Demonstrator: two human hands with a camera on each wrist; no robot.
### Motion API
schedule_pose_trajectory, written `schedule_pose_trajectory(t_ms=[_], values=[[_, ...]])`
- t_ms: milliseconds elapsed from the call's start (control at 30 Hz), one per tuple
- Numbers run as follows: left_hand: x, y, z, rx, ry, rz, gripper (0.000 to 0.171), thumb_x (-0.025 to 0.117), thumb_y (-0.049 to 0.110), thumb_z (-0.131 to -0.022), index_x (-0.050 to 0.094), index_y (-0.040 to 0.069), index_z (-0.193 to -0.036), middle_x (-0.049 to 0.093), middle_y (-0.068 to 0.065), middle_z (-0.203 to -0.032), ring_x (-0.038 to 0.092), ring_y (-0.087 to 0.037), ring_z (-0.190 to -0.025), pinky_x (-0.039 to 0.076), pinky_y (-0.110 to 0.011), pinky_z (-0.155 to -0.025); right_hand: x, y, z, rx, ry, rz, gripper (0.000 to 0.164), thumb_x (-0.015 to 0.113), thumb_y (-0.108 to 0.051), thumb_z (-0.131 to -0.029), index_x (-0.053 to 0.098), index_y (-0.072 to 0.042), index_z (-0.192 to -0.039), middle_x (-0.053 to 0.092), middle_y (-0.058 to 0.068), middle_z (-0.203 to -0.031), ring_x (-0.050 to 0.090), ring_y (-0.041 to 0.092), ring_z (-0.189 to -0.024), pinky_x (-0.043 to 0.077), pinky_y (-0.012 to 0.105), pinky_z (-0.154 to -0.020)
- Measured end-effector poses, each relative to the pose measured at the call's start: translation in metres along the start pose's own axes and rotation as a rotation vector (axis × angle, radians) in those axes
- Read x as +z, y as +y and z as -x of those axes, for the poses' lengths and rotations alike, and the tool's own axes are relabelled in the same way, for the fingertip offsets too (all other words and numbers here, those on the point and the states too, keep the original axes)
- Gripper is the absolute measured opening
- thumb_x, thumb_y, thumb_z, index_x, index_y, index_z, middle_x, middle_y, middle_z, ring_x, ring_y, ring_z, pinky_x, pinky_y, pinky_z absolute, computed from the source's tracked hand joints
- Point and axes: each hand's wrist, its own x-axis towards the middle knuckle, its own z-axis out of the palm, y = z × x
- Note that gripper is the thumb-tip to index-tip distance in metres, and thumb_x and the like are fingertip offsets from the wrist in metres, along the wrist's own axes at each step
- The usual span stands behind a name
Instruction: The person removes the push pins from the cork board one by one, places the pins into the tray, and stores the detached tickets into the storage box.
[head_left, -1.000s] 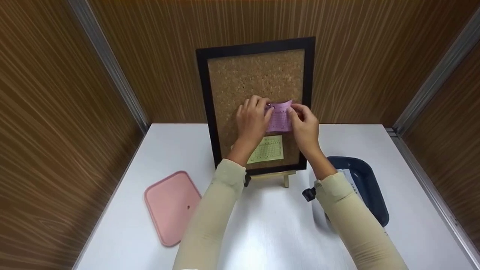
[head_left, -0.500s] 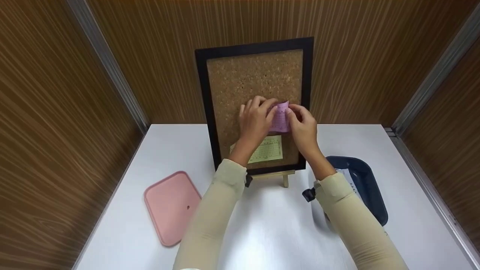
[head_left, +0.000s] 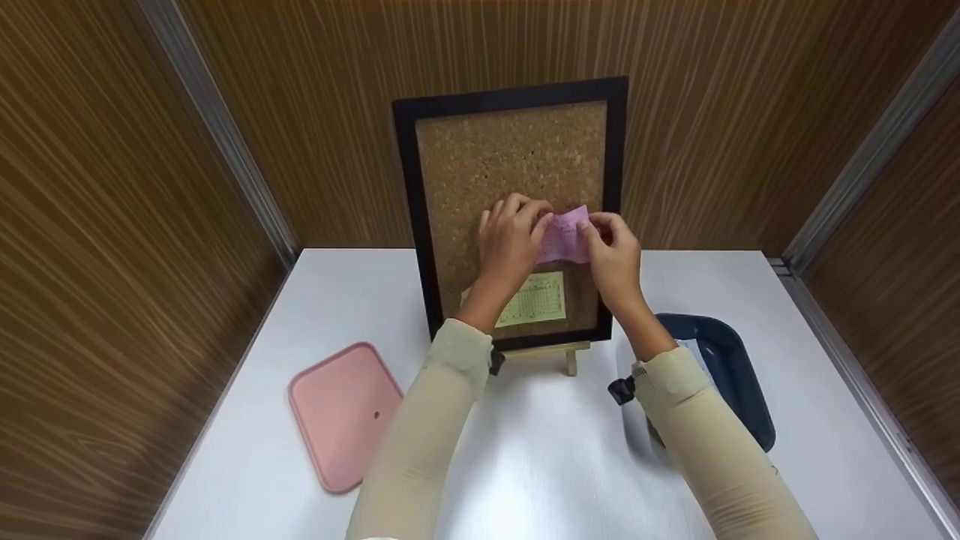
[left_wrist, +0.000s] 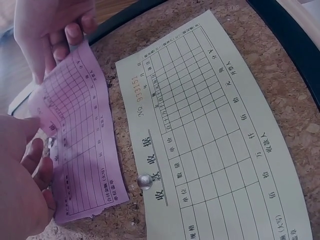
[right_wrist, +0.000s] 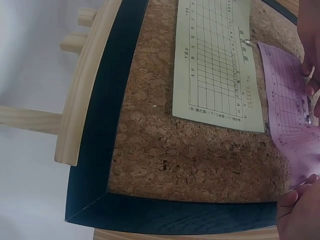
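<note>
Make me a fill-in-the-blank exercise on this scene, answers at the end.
In the head view, the right hand pinches the purple slip by its ____ side.
The yellow slip sits ____ (above/below) the purple slip.
The pink tray lies to the person's ____.
The other tray is dark ____.

Missing words: right; below; left; blue.

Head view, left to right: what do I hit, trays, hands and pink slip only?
Pink tray → left hand → pink slip → right hand → dark blue tray
</note>
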Motion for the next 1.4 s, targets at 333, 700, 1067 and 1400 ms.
schedule_pose_trajectory(t_ms=[333, 700, 1067, 1400], values=[[0.001, -0.004, 0.004, -0.017, 0.066, -0.063, 0.02, 0.065, 0.038, -0.098, 0.074, 0.025, -0.11, 0.066, 0.007, -0.106, 0.061, -0.013, -0.097, 0.04, -0.033, -0.082, -0.002, 0.004, -0.004, 0.004, 0.049, -0.003, 0.03, 0.059, -0.035, -0.102, 0.064, -0.008, -0.116, 0.061, 0.003, -0.1, 0.056, 0.015, -0.09, 0.048, 0.023, -0.075], [0.008, -0.002, 0.003, -0.051, 0.132, -0.145, 0.022, 0.067, 0.039, -0.097, 0.073, 0.024, -0.111, 0.067, 0.006, -0.105, 0.062, -0.013, -0.095, 0.041, -0.032, -0.082, -0.003, 0.009, -0.009, -0.001, 0.099, -0.05, 0.025, 0.06, -0.029, -0.102, 0.065, -0.006, -0.112, 0.06, 0.001, -0.097, 0.054, 0.013, -0.088, 0.046, 0.023, -0.075], [0.013, 0.0, 0.003, -0.047, 0.165, -0.2, 0.02, 0.065, 0.038, -0.098, 0.074, 0.023, -0.108, 0.065, 0.006, -0.101, 0.06, -0.013, -0.092, 0.042, -0.032, -0.08, -0.004, 0.008, -0.007, -0.011, 0.077, -0.063, 0.027, 0.058, -0.03, -0.103, 0.063, -0.006, -0.114, 0.059, 0.003, -0.1, 0.054, 0.016, -0.091, 0.046, 0.023, -0.078], [0.016, -0.002, 0.003, -0.048, 0.203, -0.198, 0.018, 0.066, 0.038, -0.098, 0.074, 0.023, -0.104, 0.066, 0.005, -0.098, 0.06, -0.014, -0.089, 0.042, -0.033, -0.079, -0.002, 0.004, -0.006, 0.002, 0.082, -0.047, 0.024, 0.059, -0.023, -0.103, 0.063, -0.001, -0.113, 0.057, 0.0, -0.094, 0.052, 0.012, -0.087, 0.043, 0.023, -0.074]])
